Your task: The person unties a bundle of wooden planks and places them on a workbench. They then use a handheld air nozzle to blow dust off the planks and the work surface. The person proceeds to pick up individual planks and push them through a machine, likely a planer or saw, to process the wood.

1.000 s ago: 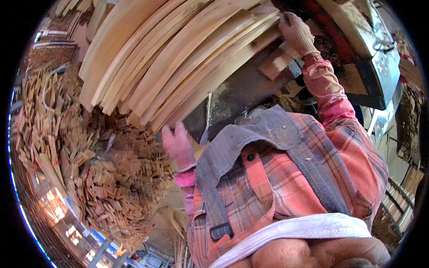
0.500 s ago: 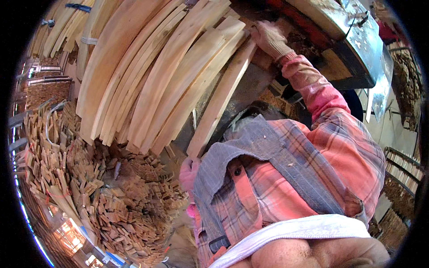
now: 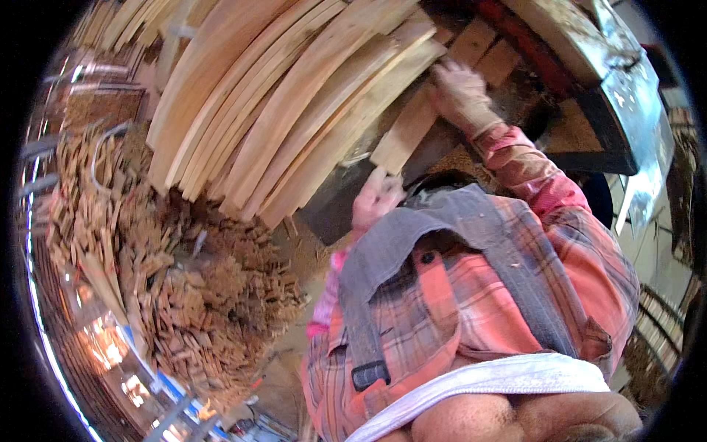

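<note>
A pale flat wooden board (image 3: 405,136) slants between my gloved hands, beside a stack of long planks. My left hand (image 3: 378,197), in a pinkish glove, has its fingers closed at the board's near end. Farther up, my right hand (image 3: 460,96) grips the same board from its right side; the board's far part is partly hidden behind this hand. Both hands are slightly blurred. The curved-looking stack of pale planks (image 3: 283,110) lies just left of the board, untouched by either hand.
A large heap of small wood offcuts (image 3: 213,295) covers the floor at left. A machine with a metal top (image 3: 630,110) stands at the far right. Tied bundles of wood (image 3: 132,22) rest at the far left. Sawdust (image 3: 460,162) lies below my right forearm.
My left hand has moved up and right, closer to my right hand. The long board between them no longer shows there; a shorter-looking board does. The whole view has shifted slightly.
</note>
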A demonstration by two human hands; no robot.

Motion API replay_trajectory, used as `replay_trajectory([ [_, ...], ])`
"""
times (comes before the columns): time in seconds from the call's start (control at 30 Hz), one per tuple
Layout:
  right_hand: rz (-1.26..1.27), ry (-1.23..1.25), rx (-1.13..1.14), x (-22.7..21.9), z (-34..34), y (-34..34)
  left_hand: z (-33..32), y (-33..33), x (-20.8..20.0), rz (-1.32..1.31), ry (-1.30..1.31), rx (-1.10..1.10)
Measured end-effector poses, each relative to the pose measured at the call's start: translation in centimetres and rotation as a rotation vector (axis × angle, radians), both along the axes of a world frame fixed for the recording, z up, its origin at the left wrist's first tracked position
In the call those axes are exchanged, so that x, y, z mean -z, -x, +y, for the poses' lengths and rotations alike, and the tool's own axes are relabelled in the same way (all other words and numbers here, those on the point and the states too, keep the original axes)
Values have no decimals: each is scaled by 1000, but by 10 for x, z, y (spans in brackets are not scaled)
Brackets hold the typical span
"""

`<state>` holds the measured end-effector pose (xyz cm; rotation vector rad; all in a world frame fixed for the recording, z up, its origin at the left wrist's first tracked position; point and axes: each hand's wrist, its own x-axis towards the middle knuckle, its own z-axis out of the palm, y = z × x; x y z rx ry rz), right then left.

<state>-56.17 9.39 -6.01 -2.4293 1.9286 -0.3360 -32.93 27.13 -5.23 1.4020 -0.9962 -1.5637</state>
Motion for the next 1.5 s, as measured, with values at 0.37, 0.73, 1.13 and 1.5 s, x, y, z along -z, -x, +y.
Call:
replay_trajectory([
  [0.37, 82, -154, 192, 2, -29, 53, -66, -106, -79, -1304, 654, -91],
  [0.73, -59, -215, -439, -11, 40, -81, -101, -130, -138, -1786, 50, 421],
  [1.13, -193, -352, -453, -22, 44, -52, -59, -94, -137, -446, 86, 271],
  [1.5, -301, 95, -540, -34, 65, -70, -45, -48, -31, -1007, 589, 437],
])
